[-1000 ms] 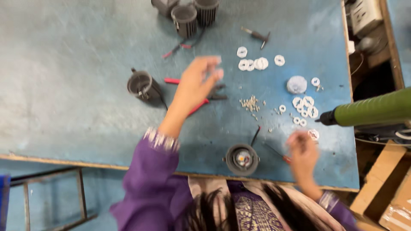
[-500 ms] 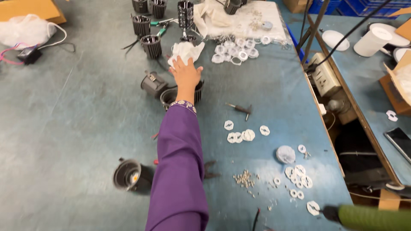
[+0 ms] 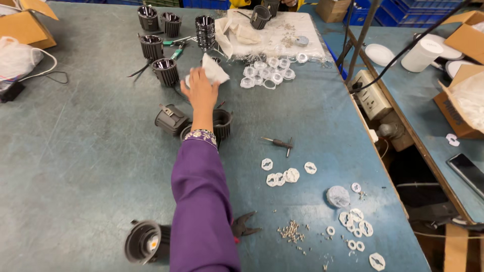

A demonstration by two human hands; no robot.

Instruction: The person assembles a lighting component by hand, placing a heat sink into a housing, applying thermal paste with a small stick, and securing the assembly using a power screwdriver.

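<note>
The left hand [image 3: 200, 90] reaches far across the blue-green surface [image 3: 75, 151], arm fully stretched in a purple sleeve [image 3: 201, 201], because the white cloth [image 3: 214, 70] it grips lies well away from the person. The grip is closed on the cloth: the fingers fold over its near edge and lift one corner, while the rest of the cloth hangs loose beyond the fingertips. The cloth sits just in front of a clear cluster of plastic rings [image 3: 267, 73] and near a black finned lamp housing [image 3: 165, 71]. The right hand is not in view, so its grip cannot be told.

Just beneath the wrist lie two more housings, one tipped on its side [image 3: 170, 120] and one upright and open [image 3: 222, 123], close enough that the forearm passes over them. Further back stand several finned housings [image 3: 151, 46] in a loose group, with a stacked black heat sink [image 3: 204, 31] beside a white sheet [image 3: 282, 35] carrying small parts; they look gathered as stock at the far edge.

Nearer the person, the small things are spread out within easy reach: white flat gaskets [image 3: 282, 175], a T-handled driver [image 3: 278, 143], a pile of screws [image 3: 291, 231], black pliers [image 3: 244, 224] partly under the sleeve, and a housing with a lit-looking centre [image 3: 143, 242] lying at the near edge.
</note>
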